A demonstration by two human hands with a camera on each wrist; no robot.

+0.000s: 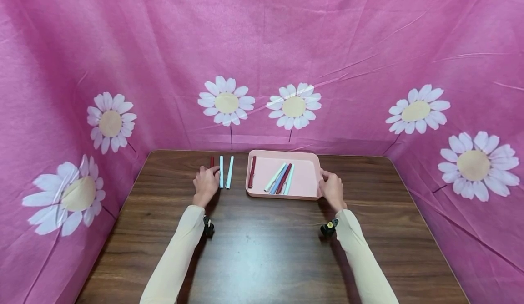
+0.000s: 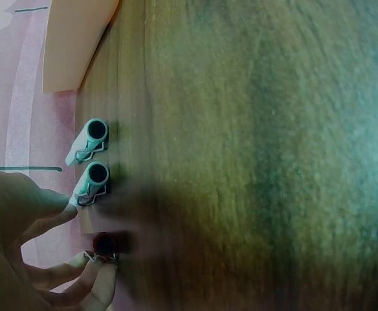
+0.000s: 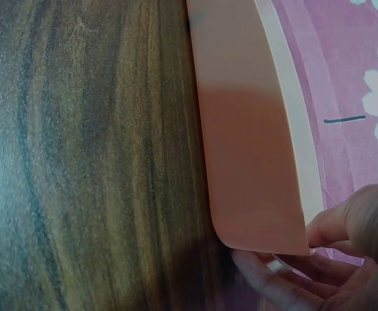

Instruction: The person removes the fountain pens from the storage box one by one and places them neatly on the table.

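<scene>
My left hand is at a dark red pen lying left of the tray. Some of its fingertips touch that pen's side in the left wrist view, while the thumb and a finger reach beside the nearer light blue pen. Another light blue pen lies parallel, just to the right. My right hand grips the right end of a shallow pink tray, thumb at the rim and fingers around the outer wall. Inside the tray, one dark red pen lies along the left wall.
Several more pens, pale, blue and dark red, lie bunched near the tray's front middle. The tray sits near the back edge of a brown wooden table. A pink cloth with daisies hangs behind and at both sides.
</scene>
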